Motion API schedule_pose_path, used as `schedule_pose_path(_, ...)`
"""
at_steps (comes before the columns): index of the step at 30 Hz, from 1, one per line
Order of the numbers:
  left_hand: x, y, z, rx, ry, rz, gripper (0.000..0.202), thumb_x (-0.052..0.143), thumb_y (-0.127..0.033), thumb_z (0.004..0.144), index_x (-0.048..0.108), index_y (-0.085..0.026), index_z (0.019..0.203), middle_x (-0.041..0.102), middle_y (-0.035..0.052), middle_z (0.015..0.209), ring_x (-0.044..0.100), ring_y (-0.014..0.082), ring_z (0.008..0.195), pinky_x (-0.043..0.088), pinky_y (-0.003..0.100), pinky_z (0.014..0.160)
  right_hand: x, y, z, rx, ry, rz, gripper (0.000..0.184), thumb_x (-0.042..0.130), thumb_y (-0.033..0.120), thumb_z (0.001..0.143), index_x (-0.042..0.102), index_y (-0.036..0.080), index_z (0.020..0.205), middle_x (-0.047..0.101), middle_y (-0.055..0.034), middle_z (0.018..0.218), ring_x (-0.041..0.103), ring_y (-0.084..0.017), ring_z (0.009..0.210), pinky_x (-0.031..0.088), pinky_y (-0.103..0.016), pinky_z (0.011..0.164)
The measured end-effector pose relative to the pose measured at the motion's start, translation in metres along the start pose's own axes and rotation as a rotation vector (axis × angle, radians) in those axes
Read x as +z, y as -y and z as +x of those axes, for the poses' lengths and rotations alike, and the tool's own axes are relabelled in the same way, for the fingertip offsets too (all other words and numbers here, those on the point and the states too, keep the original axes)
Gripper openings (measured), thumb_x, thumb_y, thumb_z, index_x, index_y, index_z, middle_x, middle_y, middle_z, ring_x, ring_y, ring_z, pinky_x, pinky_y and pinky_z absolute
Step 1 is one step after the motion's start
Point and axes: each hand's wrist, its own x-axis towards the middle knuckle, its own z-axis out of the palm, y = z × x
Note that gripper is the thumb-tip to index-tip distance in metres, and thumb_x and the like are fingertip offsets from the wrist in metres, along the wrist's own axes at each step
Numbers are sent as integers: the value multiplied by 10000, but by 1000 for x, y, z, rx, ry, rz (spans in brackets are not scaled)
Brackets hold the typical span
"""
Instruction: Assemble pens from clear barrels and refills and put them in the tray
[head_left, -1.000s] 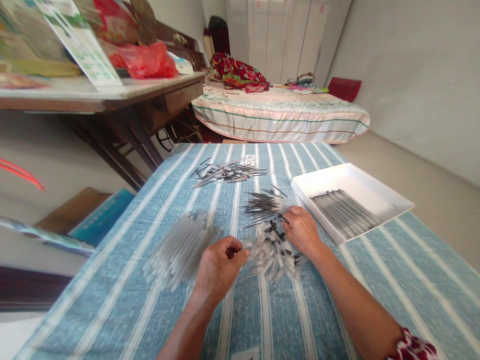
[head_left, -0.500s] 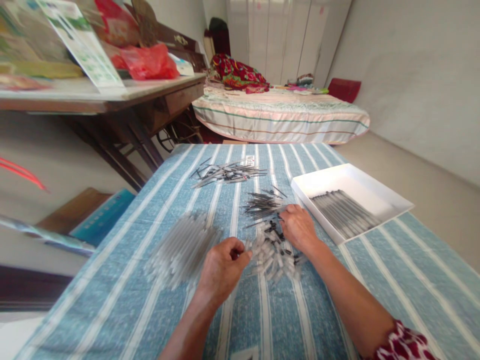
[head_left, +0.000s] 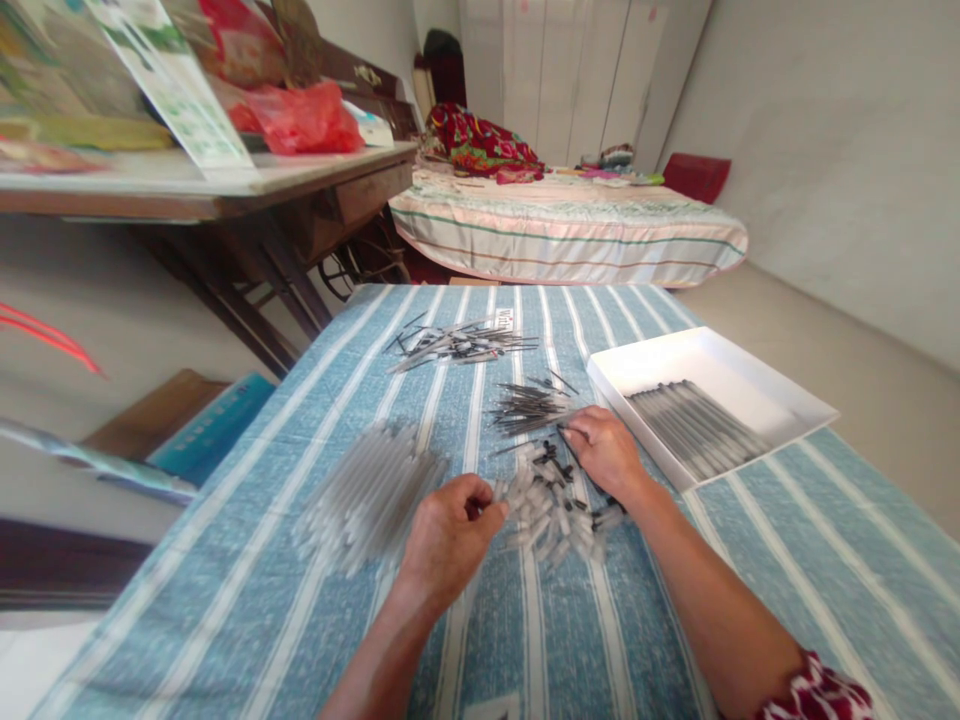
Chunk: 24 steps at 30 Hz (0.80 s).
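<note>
My left hand (head_left: 446, 535) is curled in a loose fist beside a heap of small clear caps and black tips (head_left: 551, 500), pinching something I cannot make out. My right hand (head_left: 606, 452) rests on the far side of that heap, fingers pinched on a thin dark refill (head_left: 568, 437) at the edge of a bundle of dark refills (head_left: 529, 405). A pile of clear pen barrels (head_left: 367, 495) lies left of my left hand. A white tray (head_left: 739, 375) at the right holds a row of assembled pens (head_left: 694, 425).
The blue-and-white striped tablecloth (head_left: 660, 640) covers the table. Another scatter of thin rods (head_left: 457, 345) lies farther back. A wooden desk (head_left: 225, 195) with a red bag stands at the left, a bed (head_left: 562, 225) behind.
My right hand has slid a little away from me towards the dark refills. My left hand has hardly moved. The view has shifted slightly.
</note>
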Motion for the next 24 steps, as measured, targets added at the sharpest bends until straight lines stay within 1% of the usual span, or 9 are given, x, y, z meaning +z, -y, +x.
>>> schedule_pose_path(3, 0, -1, 0, 3, -1, 25, 191, 541, -351, 686, 525, -181, 600, 488, -41, 540, 451, 121, 533, 314, 243, 529, -2, 1, -1, 16, 17, -51, 155, 518, 229, 827, 667, 192, 805, 610, -61, 898, 516, -191, 909, 367, -288, 795)
schedule_pose_path(6, 0, -3, -1, 11, 2, 39, 187, 536, -344, 686, 526, -181, 596, 493, -40, 544, 460, 123, 542, 319, 245, 539, -3, 9, -2, 3, 41, -139, 142, 528, 238, 814, 662, 191, 821, 599, -74, 939, 486, -216, 958, 350, -311, 818)
schedule_pose_path(11, 0, -5, -1, 18, -1, 52, 178, 535, -337, 684, 534, -180, 600, 493, -43, 542, 464, 120, 542, 325, 242, 546, -3, 22, -3, 12, 102, -265, 155, 537, 266, 800, 644, 156, 776, 574, -114, 969, 445, -256, 1000, 331, -346, 818)
schedule_pose_path(16, 0, -2, 1, 25, -8, 66, 175, 534, -330, 683, 531, -182, 589, 492, -44, 533, 467, 119, 537, 325, 237, 538, -4, 24, -5, 41, 146, -267, 167, 489, 185, 802, 643, 150, 746, 557, -118, 1040, 430, -247, 1049, 321, -334, 834)
schedule_pose_path(18, -1, -1, 2, 29, -22, 67, 172, 536, -325, 681, 532, -183, 585, 497, -44, 533, 470, 119, 534, 328, 236, 535, -9, 24, -7, 50, 163, -258, 168, 482, 168, 797, 643, 153, 751, 556, -111, 1049, 440, -239, 1042, 323, -326, 828)
schedule_pose_path(21, -2, -1, 2, 48, -72, 64, 145, 546, -312, 672, 552, -183, 606, 531, -36, 562, 488, 123, 545, 344, 237, 544, -22, 25, -10, 51, 213, -249, 170, 477, 160, 803, 642, 158, 764, 574, -102, 998, 471, -230, 998, 330, -316, 799)
schedule_pose_path(24, -2, -2, 1, 63, -78, 8, 137, 548, -307, 673, 565, -182, 621, 552, -30, 577, 492, 124, 550, 350, 234, 540, -38, 27, -14, -6, 269, -231, 155, 488, 144, 807, 629, 161, 747, 595, -90, 916, 509, -215, 930, 331, -306, 775)
